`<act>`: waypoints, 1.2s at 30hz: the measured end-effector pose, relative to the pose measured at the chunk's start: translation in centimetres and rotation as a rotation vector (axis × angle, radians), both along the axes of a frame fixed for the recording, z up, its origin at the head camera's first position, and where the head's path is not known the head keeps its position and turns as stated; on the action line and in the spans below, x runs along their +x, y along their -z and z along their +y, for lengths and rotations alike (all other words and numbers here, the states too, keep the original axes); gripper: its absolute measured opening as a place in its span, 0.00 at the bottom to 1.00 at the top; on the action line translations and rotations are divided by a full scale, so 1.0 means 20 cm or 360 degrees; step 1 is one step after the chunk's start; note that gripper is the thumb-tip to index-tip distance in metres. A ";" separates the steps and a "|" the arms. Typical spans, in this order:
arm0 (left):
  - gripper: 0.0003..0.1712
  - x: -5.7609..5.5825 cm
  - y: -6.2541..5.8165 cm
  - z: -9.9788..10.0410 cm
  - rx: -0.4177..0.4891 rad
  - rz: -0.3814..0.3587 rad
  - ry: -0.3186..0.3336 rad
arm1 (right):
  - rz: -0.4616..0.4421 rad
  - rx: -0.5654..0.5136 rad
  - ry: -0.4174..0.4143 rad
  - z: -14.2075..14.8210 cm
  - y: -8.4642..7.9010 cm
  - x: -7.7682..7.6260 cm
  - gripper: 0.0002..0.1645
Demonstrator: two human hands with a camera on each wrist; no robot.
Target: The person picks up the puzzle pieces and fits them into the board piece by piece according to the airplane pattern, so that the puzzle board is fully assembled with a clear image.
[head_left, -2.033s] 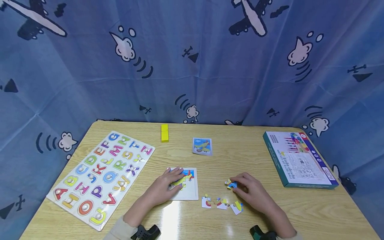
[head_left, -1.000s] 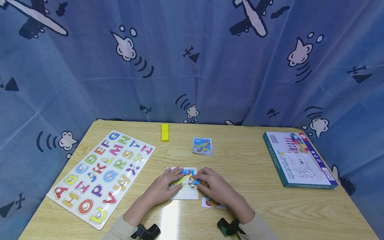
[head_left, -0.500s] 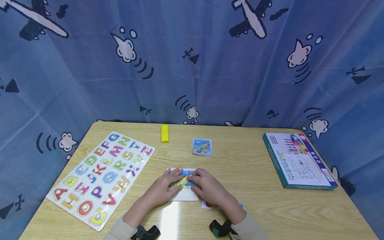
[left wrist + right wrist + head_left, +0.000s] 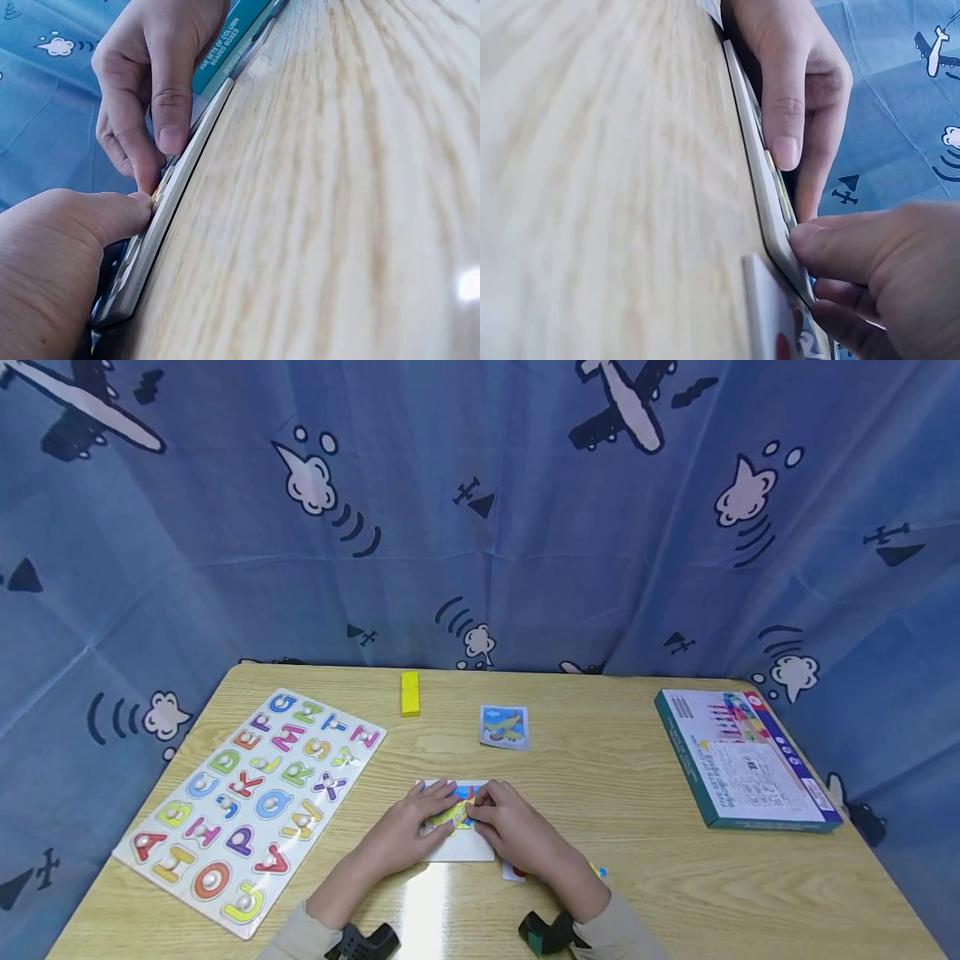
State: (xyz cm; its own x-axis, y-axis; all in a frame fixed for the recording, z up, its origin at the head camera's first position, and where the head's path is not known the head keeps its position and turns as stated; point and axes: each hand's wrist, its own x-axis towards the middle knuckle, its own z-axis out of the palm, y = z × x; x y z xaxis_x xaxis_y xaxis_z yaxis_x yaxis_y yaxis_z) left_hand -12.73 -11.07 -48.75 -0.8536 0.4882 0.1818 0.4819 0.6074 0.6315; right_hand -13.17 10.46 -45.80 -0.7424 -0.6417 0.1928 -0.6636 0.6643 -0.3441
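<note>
Blue-and-yellow jigsaw piece (image 4: 469, 822): two seconds ago right of the board; now on the right part of the square white puzzle board (image 4: 463, 852), beside the yellow airplane section, mostly covered. Reads as a fitting step; full seating unconfirmed. Bare right hand (image 4: 523, 833): fingertips close together at the piece; cannot tell whether pinching or pressing. Bare left hand (image 4: 405, 827): rests on board's left side, thumb spread wide, gripping nothing. Loose white-and-red jigsaw piece (image 4: 513, 872) near, off the board.

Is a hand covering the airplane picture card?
No, the head view shows the airplane picture card lying uncovered on the table, beyond the puzzle board, left hand and right hand.
</note>
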 end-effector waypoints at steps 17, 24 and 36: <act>0.30 0.04 -0.01 -0.12 -0.0033 -0.0015 -0.0016 | 0.0029 0.0009 0.0200 -0.02 0.03 0.00 0.15; 0.33 0.05 -0.01 -0.15 -0.0054 -0.0014 0.0017 | -0.0138 -0.0039 0.0215 0.01 0.01 -0.01 0.17; 0.35 0.04 -0.01 -0.14 -0.0075 -0.0021 0.0031 | -0.0245 -0.0129 0.0246 0.14 -0.04 0.03 0.21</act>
State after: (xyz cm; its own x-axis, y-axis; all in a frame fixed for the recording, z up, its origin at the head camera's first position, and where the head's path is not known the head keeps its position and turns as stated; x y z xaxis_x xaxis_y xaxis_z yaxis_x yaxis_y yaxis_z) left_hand -11.98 -13.88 -48.60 -0.8459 0.5126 0.1472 0.4860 0.6270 0.6088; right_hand -12.63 13.32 -45.09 -0.8552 -0.5051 0.1159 -0.4917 0.7201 -0.4896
